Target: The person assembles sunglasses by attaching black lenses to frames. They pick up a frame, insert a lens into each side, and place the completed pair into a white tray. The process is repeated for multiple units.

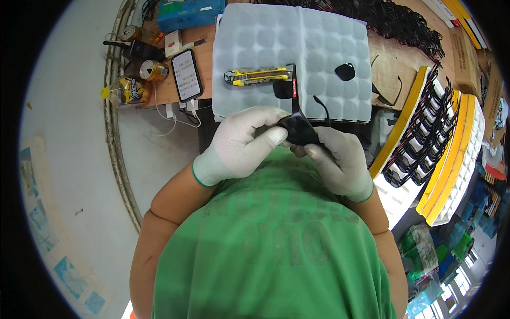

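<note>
Close to my body I hold a pair of black sunglasses (pixel 299 129) between both hands. White gloves with green cuffs cover my hands. My left hand (pixel 240 141) pinches one side of the frame, its thumb over a dark lens. The fingers of my right hand (pixel 340 160) close on the other side. One temple, with a red mark, points up toward the padded white sheet (pixel 255 42); the other curves up further right. On the sheet lie a yellow utility knife (pixel 260 76), a dark lens (pixel 283 89) partly behind the temple, and another dark lens (pixel 345 72).
Left on the wooden table are a lit phone (pixel 187 76) with a cable, an opened can (pixel 153 70) and a blue box (pixel 190 14). Many black glasses frames (pixel 393 21) are heaped at the back right. Yellow-edged trays (pixel 406 117) holding more frames stand right.
</note>
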### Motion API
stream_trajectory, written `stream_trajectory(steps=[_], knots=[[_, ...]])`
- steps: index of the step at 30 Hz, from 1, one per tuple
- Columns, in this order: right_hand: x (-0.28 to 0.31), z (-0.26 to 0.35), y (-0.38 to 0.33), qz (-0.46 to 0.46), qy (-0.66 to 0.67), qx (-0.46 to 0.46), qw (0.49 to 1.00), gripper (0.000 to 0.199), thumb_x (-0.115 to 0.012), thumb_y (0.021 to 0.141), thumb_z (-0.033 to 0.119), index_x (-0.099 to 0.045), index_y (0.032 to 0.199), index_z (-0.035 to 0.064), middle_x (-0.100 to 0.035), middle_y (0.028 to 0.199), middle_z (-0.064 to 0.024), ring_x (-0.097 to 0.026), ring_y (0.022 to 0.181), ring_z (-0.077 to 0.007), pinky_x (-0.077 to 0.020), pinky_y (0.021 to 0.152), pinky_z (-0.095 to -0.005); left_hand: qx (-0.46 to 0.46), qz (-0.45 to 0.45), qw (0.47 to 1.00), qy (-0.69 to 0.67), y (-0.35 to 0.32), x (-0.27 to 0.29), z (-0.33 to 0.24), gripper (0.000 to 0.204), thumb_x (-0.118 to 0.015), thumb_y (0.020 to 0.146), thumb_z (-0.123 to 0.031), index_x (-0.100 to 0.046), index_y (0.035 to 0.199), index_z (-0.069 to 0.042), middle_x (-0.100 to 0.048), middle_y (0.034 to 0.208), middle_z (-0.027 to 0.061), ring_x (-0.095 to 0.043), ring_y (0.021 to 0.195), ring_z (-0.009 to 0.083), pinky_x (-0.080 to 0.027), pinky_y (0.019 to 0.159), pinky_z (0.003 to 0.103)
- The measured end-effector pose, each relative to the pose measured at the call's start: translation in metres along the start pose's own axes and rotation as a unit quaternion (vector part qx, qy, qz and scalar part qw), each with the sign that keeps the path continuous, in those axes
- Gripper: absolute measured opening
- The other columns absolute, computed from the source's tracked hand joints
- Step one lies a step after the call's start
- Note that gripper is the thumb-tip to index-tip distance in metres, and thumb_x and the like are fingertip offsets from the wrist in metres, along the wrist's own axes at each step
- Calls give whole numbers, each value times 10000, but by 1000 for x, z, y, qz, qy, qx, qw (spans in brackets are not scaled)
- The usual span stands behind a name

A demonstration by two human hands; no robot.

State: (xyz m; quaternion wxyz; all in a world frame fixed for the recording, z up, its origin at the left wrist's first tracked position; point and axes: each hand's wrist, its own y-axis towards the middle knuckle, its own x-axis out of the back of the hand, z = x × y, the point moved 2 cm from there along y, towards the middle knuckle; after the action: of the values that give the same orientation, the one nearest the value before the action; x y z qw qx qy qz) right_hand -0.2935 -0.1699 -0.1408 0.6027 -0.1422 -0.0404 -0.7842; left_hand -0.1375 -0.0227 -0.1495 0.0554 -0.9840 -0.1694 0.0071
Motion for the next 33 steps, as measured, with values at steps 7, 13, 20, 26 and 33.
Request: stream_trajectory(steps=[7, 13, 20, 26, 33], knots=[[7, -2, 4, -14, 1, 8, 1000, 139, -625, 925, 105, -707, 950, -4, -666, 695, -95, -614, 563, -195, -492, 577, -302, -97, 59, 977, 182, 2, 11, -23, 152, -611, 1008, -134, -660, 1059, 0, -700, 918, 50, -664, 823, 111, -532, 768, 285], [-4, -1, 10, -98, 1, -17, 995, 167, -670, 916, 156, -672, 863, -3, -642, 654, -116, -614, 535, -214, -476, 543, -320, -25, -30, 997, 63, 12, 1, -1, 188, -643, 1013, -187, -649, 1027, 0, -688, 870, 36, -640, 808, 99, -529, 769, 278], [0, 10, 2, -120, -83, -8, 989, 158, -711, 879, 133, -644, 851, -6, -615, 663, -162, -630, 558, -298, -482, 536, -351, 93, 85, 979, 159, 18, 0, -19, 204, -651, 991, -193, -655, 1028, 8, -664, 957, 92, -595, 803, 120, -485, 727, 277], [20, -3, 1, -20, 25, 15, 999, 206, -661, 892, 95, -662, 1075, -1, -649, 789, -198, -647, 725, -415, -515, 662, -438, -158, 119, 958, 210, 42, 3, -20, 152, -670, 910, -102, -642, 983, 29, -555, 1346, 250, -560, 1257, 346, -444, 1020, 391], [77, -76, -1, -220, -333, -62, 915, 370, -512, 887, -13, -651, 1228, 12, -714, 960, -229, -675, 948, -438, -533, 879, -500, -137, 19, 948, 287, 63, -6, 3, 361, -713, 845, -63, -667, 1202, -32, -470, 1525, 265, -518, 1381, 400, -431, 1130, 450]])
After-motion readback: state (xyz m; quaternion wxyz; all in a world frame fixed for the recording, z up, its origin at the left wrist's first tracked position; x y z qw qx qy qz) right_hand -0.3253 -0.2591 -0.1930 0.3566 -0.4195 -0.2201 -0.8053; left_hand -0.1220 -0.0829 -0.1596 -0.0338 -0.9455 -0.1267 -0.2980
